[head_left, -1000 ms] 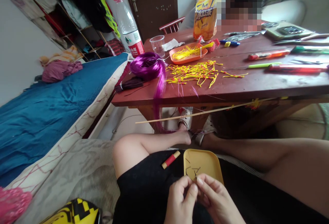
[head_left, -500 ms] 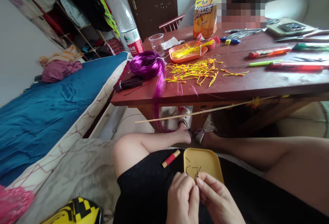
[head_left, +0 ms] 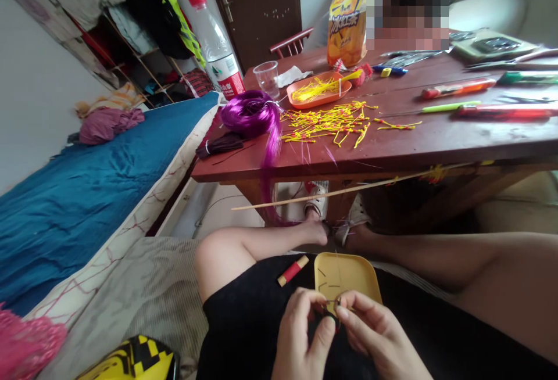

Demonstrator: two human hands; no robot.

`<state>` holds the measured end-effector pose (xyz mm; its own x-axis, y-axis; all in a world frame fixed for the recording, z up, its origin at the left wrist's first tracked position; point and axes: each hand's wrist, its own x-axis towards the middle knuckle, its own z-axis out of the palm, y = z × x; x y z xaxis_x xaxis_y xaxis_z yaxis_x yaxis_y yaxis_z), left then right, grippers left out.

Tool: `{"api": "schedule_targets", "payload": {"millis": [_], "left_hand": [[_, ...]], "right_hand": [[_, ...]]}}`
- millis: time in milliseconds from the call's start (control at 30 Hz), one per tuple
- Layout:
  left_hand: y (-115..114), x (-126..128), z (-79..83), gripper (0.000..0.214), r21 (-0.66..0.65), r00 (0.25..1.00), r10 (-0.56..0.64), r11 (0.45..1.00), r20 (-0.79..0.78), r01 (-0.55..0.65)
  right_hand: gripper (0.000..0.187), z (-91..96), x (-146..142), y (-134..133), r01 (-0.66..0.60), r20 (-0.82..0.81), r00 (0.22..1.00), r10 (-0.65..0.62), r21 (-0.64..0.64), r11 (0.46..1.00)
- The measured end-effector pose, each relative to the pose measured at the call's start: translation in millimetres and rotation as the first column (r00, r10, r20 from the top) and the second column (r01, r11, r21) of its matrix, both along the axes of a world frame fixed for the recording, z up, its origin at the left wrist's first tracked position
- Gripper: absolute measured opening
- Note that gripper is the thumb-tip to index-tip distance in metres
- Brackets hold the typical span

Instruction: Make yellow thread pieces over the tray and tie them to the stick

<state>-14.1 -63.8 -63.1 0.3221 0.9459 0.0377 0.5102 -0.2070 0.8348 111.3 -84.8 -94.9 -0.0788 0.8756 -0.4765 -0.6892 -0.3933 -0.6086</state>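
Over my lap, my left hand and my right hand meet fingertip to fingertip. Both pinch a thin dark brown cord, which is small and partly covered by the fingers. A fine thread seems to rise from it across the yellow tray. That tray rests on my lap just beyond the hands, with a few short brown cord pieces in it. Left of it, a spool of red thread lies on the black cloth over my thighs.
The red-brown table ahead carries a purple fibre bundle, several yellow knotted cords, an orange dish, bottles and tools. A thin stick juts past its near edge. A person sits across. A bed stands left.
My hands have parted slightly at the fingertips, and the left thumb has dropped lower. More of the brown cord and a fine thread now show. The view has shifted a little.
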Motion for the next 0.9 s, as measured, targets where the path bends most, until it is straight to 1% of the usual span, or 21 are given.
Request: {"api": "schedule_targets", "payload": {"millis": [67, 133, 200, 267, 333, 367, 433, 500, 567, 600, 633, 667, 733, 800, 867, 900], "left_hand": [[6, -1, 6.9, 0.015, -0.11, 0.998, 0.045, 0.993, 0.032, -0.041], [10, 0, 12.4, 0.016, -0.171, 0.999, 0.038, 0.985, 0.012, -0.036], [13, 2, 14.9, 0.02, -0.186, 0.999, 0.038, 0.982, -0.018, -0.041], [13, 2, 14.9, 0.022, -0.176, 0.998, 0.053, 0.983, -0.03, -0.058], [12, 2, 14.3, 0.022, -0.181, 0.997, 0.071, 0.981, -0.013, -0.072], [11, 2, 14.2, 0.021, -0.201, 0.997, 0.082, 0.976, -0.002, -0.081], [11, 1, 14.2, 0.024, -0.291, 0.996, 0.092, 0.953, 0.023, -0.081], [13, 1, 14.2, 0.031, -0.44, 0.992, 0.093, 0.897, 0.082, -0.047], [15, 1, 14.3, 0.035, -0.577, 0.976, 0.121, 0.817, 0.184, 0.007], [16, 1, 14.4, 0.035, -0.621, 0.961, 0.152, 0.784, 0.231, 0.025], [17, 1, 14.6, 0.034, -0.647, 0.946, 0.185, 0.762, 0.267, 0.033], [18, 1, 15.0, 0.032, -0.658, 0.934, 0.21, 0.753, 0.289, 0.034], [19, 1, 16.2, 0.029, -0.651, 0.925, 0.232, 0.759, 0.301, 0.021], [19, 1, 17.8, 0.029, -0.648, 0.923, 0.247, 0.762, 0.294, 0.002], [18, 0, 19.2, 0.029, -0.677, 0.916, 0.279, 0.736, 0.287, -0.012], [18, 0, 19.9, 0.028, -0.703, 0.909, 0.301, 0.711, 0.29, -0.011]], "right_hand": [[0.034, 0.1, -1, 0, -0.072, 0.056, 0.996, 0.07, 0.026, 0.997], [0.041, 4.1, -2, 1, -0.153, 0.091, 0.985, 0.149, 0.04, 0.987], [0.046, 10.7, -1, 2, -0.208, 0.09, 0.975, 0.204, 0.033, 0.978], [0.047, 16.6, 0, 3, -0.232, 0.1, 0.969, 0.228, 0.029, 0.972], [0.044, 19.0, 1, 3, -0.225, 0.157, 0.963, 0.217, 0.033, 0.974], [0.043, 18.9, 1, 3, -0.204, 0.202, 0.96, 0.192, 0.037, 0.978], [0.038, 17.9, 0, 0, -0.137, 0.339, 0.935, 0.109, 0.06, 0.989], [0.031, 18.0, -1, -3, -0.105, 0.517, 0.855, 0.027, 0.123, 0.987], [0.024, 20.4, -1, -5, -0.146, 0.682, 0.731, -0.018, 0.183, 0.972], [0.022, 22.0, -1, -5, -0.175, 0.742, 0.669, -0.035, 0.203, 0.963], [0.02, 23.5, 0, -6, -0.198, 0.786, 0.616, -0.051, 0.217, 0.956], [0.019, 24.7, 1, -6, -0.212, 0.815, 0.576, -0.069, 0.23, 0.95], [0.019, 25.6, 2, -6, -0.224, 0.839, 0.534, -0.109, 0.265, 0.938], [0.02, 24.4, 3, -7, -0.239, 0.847, 0.515, -0.129, 0.286, 0.928], [0.021, 22.4, 2, -7, -0.255, 0.856, 0.501, -0.132, 0.292, 0.922], [0.021, 21.5, 2, -8, -0.263, 0.859, 0.495, -0.131, 0.292, 0.919]]}}
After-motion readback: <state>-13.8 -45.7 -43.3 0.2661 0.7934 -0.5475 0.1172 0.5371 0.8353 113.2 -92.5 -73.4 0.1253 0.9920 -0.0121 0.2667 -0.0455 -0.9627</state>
